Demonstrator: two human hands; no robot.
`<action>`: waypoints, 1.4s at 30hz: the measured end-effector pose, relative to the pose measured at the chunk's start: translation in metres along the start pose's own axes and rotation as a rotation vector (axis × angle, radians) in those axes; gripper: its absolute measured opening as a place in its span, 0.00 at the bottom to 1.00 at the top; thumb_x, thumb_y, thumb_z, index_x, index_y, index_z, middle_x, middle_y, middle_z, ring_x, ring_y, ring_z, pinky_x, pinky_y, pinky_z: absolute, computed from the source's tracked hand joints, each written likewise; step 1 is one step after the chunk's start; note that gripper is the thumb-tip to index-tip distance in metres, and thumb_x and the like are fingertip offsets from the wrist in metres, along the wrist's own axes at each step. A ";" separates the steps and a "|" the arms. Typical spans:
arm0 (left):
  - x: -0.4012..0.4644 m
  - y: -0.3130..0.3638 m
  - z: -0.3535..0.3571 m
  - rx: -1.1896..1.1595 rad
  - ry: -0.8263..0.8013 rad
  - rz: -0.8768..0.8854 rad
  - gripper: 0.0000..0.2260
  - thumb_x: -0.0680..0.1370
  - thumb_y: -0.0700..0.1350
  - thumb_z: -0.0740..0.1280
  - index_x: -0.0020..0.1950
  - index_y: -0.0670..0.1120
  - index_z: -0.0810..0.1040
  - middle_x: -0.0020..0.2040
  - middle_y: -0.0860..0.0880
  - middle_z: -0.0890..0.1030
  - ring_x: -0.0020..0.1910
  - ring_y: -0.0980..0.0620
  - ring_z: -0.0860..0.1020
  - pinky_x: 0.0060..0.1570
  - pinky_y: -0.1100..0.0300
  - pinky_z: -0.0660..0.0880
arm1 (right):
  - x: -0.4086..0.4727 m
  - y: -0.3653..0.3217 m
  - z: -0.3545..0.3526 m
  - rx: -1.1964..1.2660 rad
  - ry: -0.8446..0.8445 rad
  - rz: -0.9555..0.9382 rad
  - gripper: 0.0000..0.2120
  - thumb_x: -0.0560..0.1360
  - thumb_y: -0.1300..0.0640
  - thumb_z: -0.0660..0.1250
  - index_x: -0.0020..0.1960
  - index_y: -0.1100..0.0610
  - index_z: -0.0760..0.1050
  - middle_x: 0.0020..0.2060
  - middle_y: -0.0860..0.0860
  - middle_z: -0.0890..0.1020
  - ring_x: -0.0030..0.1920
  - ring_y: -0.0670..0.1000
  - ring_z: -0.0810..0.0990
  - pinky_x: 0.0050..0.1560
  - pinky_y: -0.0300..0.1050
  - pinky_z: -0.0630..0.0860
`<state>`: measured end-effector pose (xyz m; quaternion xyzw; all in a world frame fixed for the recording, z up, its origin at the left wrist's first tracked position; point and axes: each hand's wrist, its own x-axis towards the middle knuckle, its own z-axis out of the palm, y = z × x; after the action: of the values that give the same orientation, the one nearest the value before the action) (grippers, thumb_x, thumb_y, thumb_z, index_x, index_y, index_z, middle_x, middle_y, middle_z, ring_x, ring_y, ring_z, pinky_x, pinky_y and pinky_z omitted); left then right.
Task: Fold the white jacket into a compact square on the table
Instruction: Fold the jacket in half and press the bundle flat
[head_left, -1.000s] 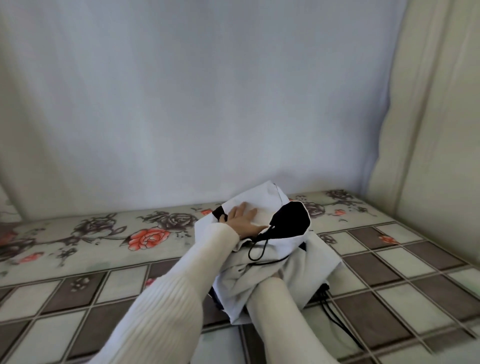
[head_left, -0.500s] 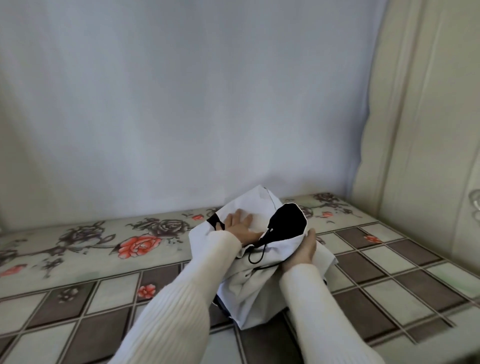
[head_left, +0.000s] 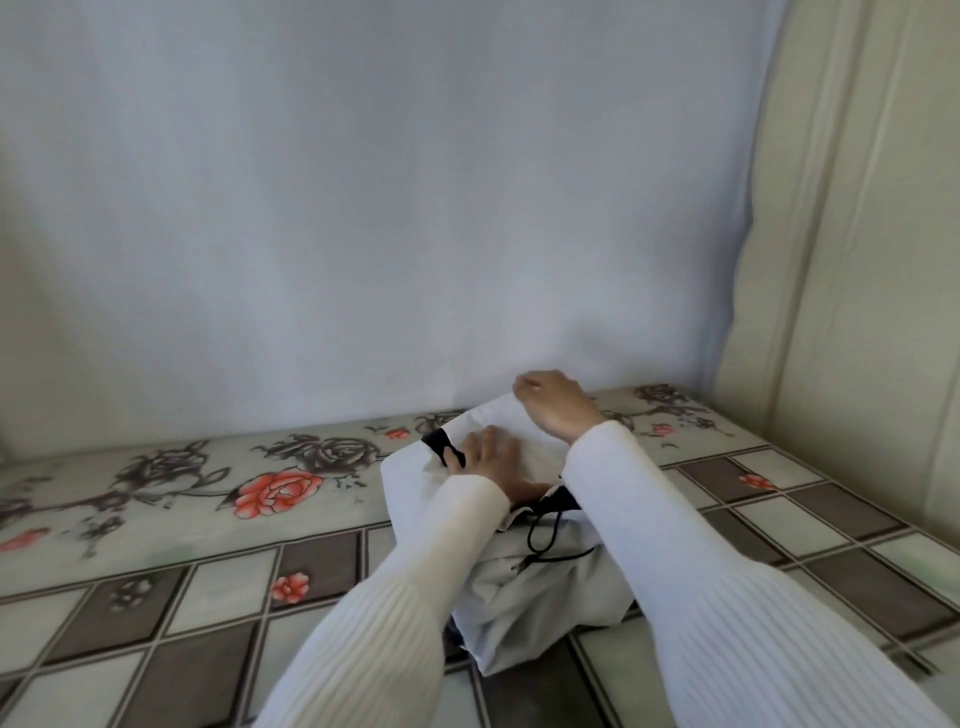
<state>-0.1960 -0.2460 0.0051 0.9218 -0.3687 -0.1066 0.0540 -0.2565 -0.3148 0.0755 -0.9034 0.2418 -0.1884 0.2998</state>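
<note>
Our left hand (head_left: 493, 467) lies flat with spread fingers on the bundled white fabric jacket with black trim (head_left: 524, 587), and our right hand (head_left: 556, 408), fingers curled, pinches its far corner. The jacket sits on the flower-and-tile patterned table cover (head_left: 218, 551), close to the pale hanging backdrop cloth (head_left: 363, 208); free surface lies left, right and near us.
</note>
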 end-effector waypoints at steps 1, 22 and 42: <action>0.000 0.000 0.000 -0.011 0.007 0.002 0.40 0.73 0.69 0.56 0.77 0.55 0.41 0.78 0.51 0.37 0.77 0.46 0.36 0.73 0.40 0.35 | 0.004 0.006 0.010 -0.111 -0.067 -0.006 0.16 0.81 0.57 0.52 0.60 0.60 0.75 0.63 0.59 0.76 0.65 0.58 0.71 0.65 0.48 0.65; 0.036 -0.013 0.009 0.137 0.025 -0.030 0.32 0.78 0.63 0.48 0.78 0.52 0.44 0.79 0.52 0.40 0.78 0.49 0.39 0.74 0.45 0.35 | -0.018 0.127 0.075 -0.270 -0.275 0.232 0.30 0.79 0.37 0.43 0.77 0.45 0.39 0.77 0.45 0.38 0.77 0.47 0.38 0.75 0.51 0.38; -0.049 -0.006 0.018 0.223 0.037 0.425 0.34 0.75 0.66 0.55 0.77 0.57 0.49 0.79 0.47 0.44 0.77 0.47 0.38 0.75 0.45 0.36 | 0.036 0.031 0.043 -0.485 -0.389 -0.102 0.28 0.81 0.49 0.51 0.78 0.50 0.45 0.78 0.53 0.46 0.78 0.52 0.47 0.76 0.56 0.49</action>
<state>-0.2307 -0.2079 -0.0062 0.8254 -0.5631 -0.0344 -0.0201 -0.2166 -0.3366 0.0308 -0.9786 0.1722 0.0363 0.1066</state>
